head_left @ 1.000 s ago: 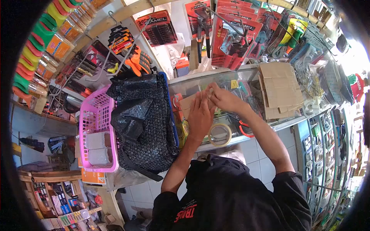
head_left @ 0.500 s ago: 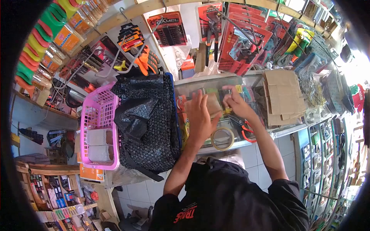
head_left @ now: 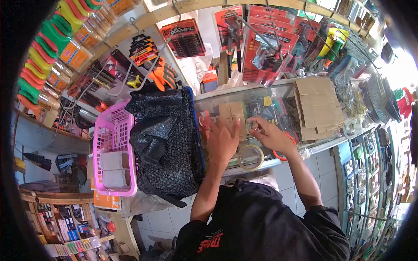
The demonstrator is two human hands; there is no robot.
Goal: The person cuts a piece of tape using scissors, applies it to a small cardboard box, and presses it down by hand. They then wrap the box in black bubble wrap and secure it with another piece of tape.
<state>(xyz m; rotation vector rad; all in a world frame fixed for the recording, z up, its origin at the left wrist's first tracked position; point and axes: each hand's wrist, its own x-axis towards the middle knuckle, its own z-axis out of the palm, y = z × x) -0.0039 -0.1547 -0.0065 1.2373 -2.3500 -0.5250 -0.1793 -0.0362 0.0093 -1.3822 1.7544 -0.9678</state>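
The small brown packet [head_left: 232, 114] lies on the glass counter [head_left: 273, 164], just beyond the L hand [head_left: 223, 141]. That hand is open, fingers spread, tips over the packet's near L side; contact looks likely but pressure can't be judged. R hand [head_left: 273, 135] is half closed to the packet's R, thumb & index nearly meeting; can't tell if there's a small bit pinched between them. Tape roll [head_left: 250, 168] is flat near the front edge, betw. the wrists; red-handled scissors [head_left: 278, 155] are partly under the R wrist.

Risks: packet could skid or twist on smooth glass if the L hand presses off-centre or lifts. R forearm could catch the scissors & drag them, or a sleeve/wrist could nudge the roll over the edge, as it sits so close. Anything sticky at the R fingertips could snag or fold on itself.

Vs. half a sec. ago: packet was slanted, now sits squarer; L hand was raised over it w/ palm lifted, now lower; R hand was farther fwd., now nearer the roll & covering more of the scissors.
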